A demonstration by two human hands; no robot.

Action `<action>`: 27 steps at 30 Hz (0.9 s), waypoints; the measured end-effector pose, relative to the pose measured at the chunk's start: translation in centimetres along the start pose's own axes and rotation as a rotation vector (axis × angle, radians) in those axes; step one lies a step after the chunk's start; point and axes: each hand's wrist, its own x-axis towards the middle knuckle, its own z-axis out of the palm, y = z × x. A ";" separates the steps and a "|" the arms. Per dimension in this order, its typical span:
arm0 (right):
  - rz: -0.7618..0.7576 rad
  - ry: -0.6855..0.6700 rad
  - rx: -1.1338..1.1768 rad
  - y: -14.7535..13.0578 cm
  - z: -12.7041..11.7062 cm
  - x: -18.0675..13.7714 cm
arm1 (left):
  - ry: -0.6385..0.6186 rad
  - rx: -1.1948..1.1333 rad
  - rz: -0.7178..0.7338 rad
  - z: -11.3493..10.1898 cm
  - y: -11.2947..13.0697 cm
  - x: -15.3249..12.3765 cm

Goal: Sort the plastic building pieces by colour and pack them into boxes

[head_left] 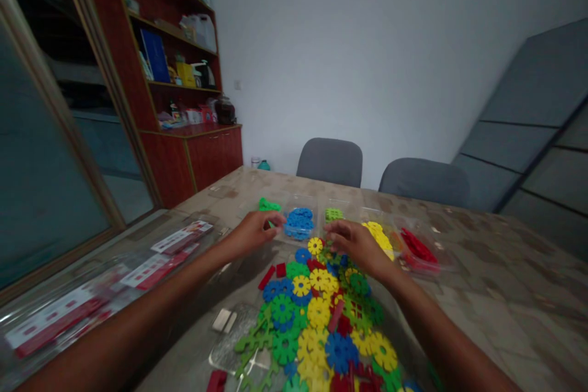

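Note:
My left hand (263, 228) hovers at the front of the clear boxes, between bright green pieces (269, 204) and blue pieces (299, 223). Its thumb and fingers are apart; a sliver of green shows between them, and whether it touches the hand I cannot tell. Over the far end of a colourful pile, my right hand (356, 244) has loosely bent, parted fingers, with nothing visible in them. Light green pieces (334, 214) sit in a box just behind it. The pile holds yellow notched discs (318, 312), green notched discs (285, 346), blue discs (341, 352) and red pieces.
Boxes of yellow pieces (377, 236) and red pieces (418, 249) stand right of my right hand. Clear plastic packaging with red-and-white cards (158, 266) lies at left. A clear lid (243, 324) rests beside the pile. Two grey chairs (329, 162) stand beyond the table.

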 end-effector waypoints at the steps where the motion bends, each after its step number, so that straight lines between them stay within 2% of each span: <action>1: 0.001 -0.039 -0.006 0.1 -0.4 -1.5 | -0.071 -0.013 0.022 0.2 0.3 -1.1; 5: -0.043 -0.188 -0.153 0.1 -1.9 -7.0 | -0.313 -0.042 0.115 1.2 1.5 -4.2; 10: -0.038 -0.244 -0.321 0.6 -1.9 -10.7 | -0.445 0.084 0.293 1.3 2.5 -5.3; 15: -0.107 -0.185 -0.412 0.5 0.7 -10.6 | -0.525 0.118 0.251 0.8 2.8 -5.5; 20: -0.230 -0.220 -0.499 -0.5 3.9 -10.5 | -0.534 0.208 0.212 0.9 2.2 -5.6; 27: -0.153 -0.260 -0.607 -1.2 4.6 -10.5 | -0.548 0.260 0.175 0.1 2.7 -5.5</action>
